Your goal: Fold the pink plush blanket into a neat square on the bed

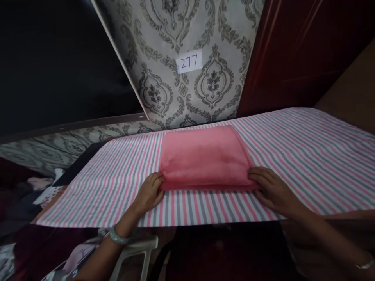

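Observation:
A folded pink plush cloth [205, 156] lies flat on a striped cover [123, 171] of white, pink and grey. Its near edge is thick, rounded and layered. At the near left corner, my left hand [150, 191] pinches the fold, thumb below and fingers above. My right hand [271, 189] grips the near right corner in the same way. The fingertips of both hands are partly hidden against the fabric. Whether the cloth is a blanket, a towel or a garment, I cannot tell.
Behind the table stands a patterned wall with a paper label [189, 61] reading 277. A large dark screen [64, 66] is at the left, a dark red panel [295, 54] at the right. A white stool [136, 249] and heaped clothes [55, 246] are at lower left.

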Tool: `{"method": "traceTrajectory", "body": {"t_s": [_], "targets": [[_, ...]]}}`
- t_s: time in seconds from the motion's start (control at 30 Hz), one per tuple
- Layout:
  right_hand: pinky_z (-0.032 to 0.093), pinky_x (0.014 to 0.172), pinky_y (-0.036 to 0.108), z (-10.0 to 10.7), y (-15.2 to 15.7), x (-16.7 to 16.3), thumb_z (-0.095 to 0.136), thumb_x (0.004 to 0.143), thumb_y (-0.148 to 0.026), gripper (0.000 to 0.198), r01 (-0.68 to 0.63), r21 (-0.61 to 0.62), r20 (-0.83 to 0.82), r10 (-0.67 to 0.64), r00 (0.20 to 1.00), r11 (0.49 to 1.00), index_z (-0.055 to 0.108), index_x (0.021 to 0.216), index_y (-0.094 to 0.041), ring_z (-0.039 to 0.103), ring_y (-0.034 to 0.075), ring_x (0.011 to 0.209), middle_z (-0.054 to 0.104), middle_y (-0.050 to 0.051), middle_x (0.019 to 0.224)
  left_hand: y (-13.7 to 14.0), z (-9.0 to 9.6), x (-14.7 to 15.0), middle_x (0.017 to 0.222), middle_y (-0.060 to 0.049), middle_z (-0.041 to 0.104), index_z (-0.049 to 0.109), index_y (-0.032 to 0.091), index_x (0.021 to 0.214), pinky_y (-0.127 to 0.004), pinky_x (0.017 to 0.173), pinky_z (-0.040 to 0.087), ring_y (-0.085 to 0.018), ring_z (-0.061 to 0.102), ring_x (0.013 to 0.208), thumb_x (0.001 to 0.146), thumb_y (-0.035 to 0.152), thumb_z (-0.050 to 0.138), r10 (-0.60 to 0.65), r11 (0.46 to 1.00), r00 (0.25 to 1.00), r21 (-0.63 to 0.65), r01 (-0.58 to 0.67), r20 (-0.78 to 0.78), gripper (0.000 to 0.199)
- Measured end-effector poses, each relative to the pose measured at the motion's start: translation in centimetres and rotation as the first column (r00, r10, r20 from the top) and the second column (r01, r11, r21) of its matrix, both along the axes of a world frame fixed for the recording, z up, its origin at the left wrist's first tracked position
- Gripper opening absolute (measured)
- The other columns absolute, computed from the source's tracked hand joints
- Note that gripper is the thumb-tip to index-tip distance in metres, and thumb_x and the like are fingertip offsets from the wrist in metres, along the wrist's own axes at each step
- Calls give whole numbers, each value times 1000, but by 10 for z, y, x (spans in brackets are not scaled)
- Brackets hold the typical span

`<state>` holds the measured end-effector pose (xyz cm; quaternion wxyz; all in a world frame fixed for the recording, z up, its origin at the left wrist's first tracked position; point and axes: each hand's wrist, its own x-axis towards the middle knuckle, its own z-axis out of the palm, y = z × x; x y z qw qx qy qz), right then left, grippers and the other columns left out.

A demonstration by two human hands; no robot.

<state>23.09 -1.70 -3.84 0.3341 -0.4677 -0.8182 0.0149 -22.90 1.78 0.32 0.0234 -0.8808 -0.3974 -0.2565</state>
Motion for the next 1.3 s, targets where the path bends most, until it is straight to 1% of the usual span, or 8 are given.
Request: {"method": "traceTrajectory", "body": {"t_s": [0.1,0.2,0.43,0.63,0.8,1.0,1.17,1.3], "targets": [[49,96,51,17,-7,0,56,86,-41,41,195,-113,-241,-217,946,974,57,123,-25,60,32,113,62,12,124,-4,11,4,115,-11,61,58,22,105,-42,87,53,-26,58,109,83,30,54,155,980,930,-169,-102,335,23],[57,73,43,24,-4,-3,49,88,-54,56,334,-375,-419,-479,771,865,48,135,-23,67,28,87,68,11,105,-3,17,11,88,-5,61,59,21,93,-31,65,50,-20,60,81,87,42,50,462,872,701,-422,-248,544,24],[45,38,29,24,16,-22,62,78,-60,70,36,-746,-514,-610,603,665,49,134,-20,53,16,41,55,-3,61,5,22,27,64,1,54,60,19,77,-25,53,40,-15,51,60,71,56,65,601,709,658,-682,-178,454,38],[40,41,24,29,11,-34,65,73,-56,71,81,-564,-604,-478,638,822,47,131,-19,51,13,48,59,-2,70,11,9,35,77,-1,64,56,21,94,-25,61,49,-17,64,73,67,50,69,561,773,559,-628,-89,611,41],[54,58,35,17,9,-20,55,79,-62,71,106,-603,-486,-470,737,790,47,133,-17,65,23,67,67,6,84,14,9,17,75,-2,68,56,26,96,-38,66,55,-24,69,72,69,55,65,603,692,608,-718,-75,517,40],[42,106,50,56,70,-17,38,91,-54,62,313,-241,-294,-376,879,919,49,141,-19,51,32,129,56,14,139,60,54,26,140,-16,55,58,21,125,-52,106,41,-35,49,132,80,49,56,491,846,726,-464,-264,481,53],[28,115,45,111,161,-88,33,97,-38,60,270,-183,71,-262,963,945,38,149,-8,34,29,142,40,17,153,137,94,112,149,-17,47,50,11,139,-38,117,29,-25,37,142,90,33,48,257,908,966,-349,-233,24,53],[26,111,56,109,203,-124,33,100,-38,55,432,-305,258,-363,895,849,40,149,-16,31,34,142,39,16,153,179,96,154,148,-21,45,46,10,142,-46,115,27,-31,38,141,94,38,46,372,844,883,-292,-450,-286,55]]}}
